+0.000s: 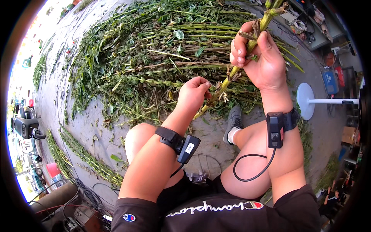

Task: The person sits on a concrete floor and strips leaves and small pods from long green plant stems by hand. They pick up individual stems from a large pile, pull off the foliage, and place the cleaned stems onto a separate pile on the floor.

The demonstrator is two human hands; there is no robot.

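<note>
See a pink bucket [53, 169] toward the left edge, beyond some loose stems [92, 158] (a bucket going by shape only; cannot tell the contents). See also a blue box [329, 81] near the right edge, just beside a red thing [340, 76]; cannot tell the contents there either. Can make out a cardboard box [349, 135] lower on that side, among crowded clutter, too small to look into.

Holds the stalk [224, 87] in the right hand [266, 67], slanting from upper right to lower left over the near side of a leafy heap [135, 69]. Wraps the right fingers round the stem, pressed narrow against it, with the thumb on the opposite side. Has the right forearm raised nearly upright in view.

Holds the left hand [192, 94] lower, just beside the stalk's lower part, with fingers curled and thumb close to forefinger (cannot tell whether pinching a shred or touching the stem). Slants the left forearm up and rightward past the bent left knee.

Wears a black unit [188, 149] by the left wrist and its twin [275, 129] by the right, trailing a looped cable. Sits or squats with knees bent, with a grey shoe [233, 121] near the heap.
</note>
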